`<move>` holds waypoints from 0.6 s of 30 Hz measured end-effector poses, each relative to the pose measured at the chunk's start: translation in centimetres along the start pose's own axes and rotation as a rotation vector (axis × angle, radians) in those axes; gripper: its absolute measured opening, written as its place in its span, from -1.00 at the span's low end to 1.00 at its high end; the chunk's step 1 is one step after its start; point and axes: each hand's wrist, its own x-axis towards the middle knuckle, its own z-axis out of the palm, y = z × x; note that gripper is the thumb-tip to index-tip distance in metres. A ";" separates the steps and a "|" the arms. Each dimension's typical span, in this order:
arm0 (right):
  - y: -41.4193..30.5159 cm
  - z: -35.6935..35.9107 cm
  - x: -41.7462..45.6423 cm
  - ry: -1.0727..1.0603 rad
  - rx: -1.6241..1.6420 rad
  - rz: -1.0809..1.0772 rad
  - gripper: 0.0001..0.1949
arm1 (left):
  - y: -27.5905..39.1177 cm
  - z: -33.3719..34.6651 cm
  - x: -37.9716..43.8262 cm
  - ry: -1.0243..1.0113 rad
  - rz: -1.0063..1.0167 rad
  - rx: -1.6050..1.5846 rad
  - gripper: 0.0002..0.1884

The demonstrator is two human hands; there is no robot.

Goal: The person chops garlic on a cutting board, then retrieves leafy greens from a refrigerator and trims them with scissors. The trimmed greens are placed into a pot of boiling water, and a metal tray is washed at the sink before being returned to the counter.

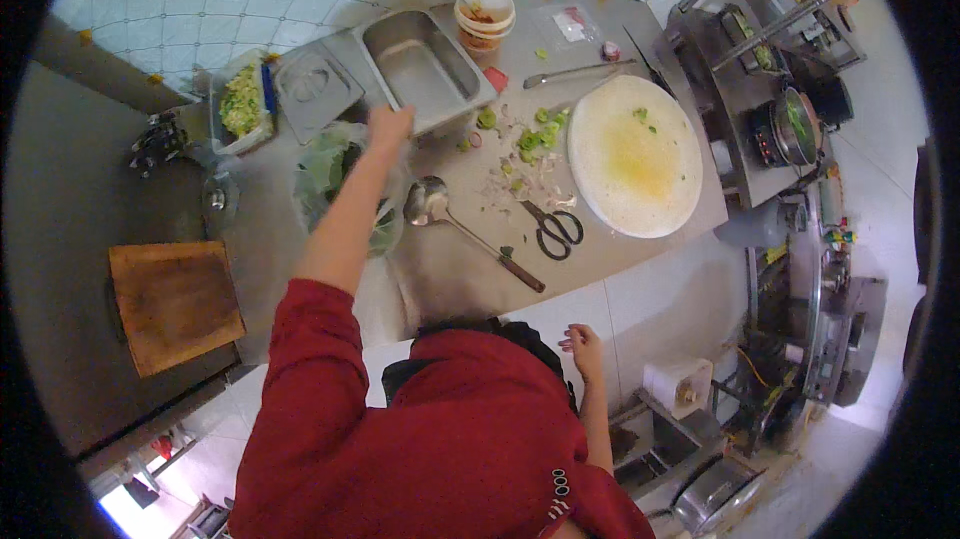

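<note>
My left hand (391, 126) reaches over the worktop, its fingers closed on the near left rim of a rectangular stainless steel pan (417, 66). Under my left forearm lies a clear plastic bag (319, 183) with green leaves. A steel ladle (429, 203) with a wooden handle rests beside the bag. To its right are black-handled scissors (557, 231), chopped green pieces (537, 138) and scattered pale scraps. A round white cutting board (636, 156) with a yellow stain lies at the right. My right hand (585, 350) hangs off the worktop's near edge, fingers slightly apart, holding nothing.
A steel lid (315, 89) and a tub of chopped vegetables (241, 108) stand left of the pan. Stacked white buckets (484, 18), a long metal tool (577, 72) and a knife (651, 63) lie beyond. A wooden board (176, 306) is far left; a pot (796, 126) stands at right.
</note>
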 end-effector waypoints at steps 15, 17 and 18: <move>7.8 -2.9 -6.2 0.169 -0.015 0.292 -0.69 | -5.4 -12.7 8.6 0.298 0.346 0.270 -0.51; 1.4 1.0 -4.6 0.244 -0.151 0.140 -0.73 | -5.3 -13.8 6.4 0.220 0.325 0.431 -0.45; -0.9 1.9 -3.1 0.237 -0.306 -0.037 -0.75 | -5.9 -15.0 4.6 0.202 0.289 0.558 -0.44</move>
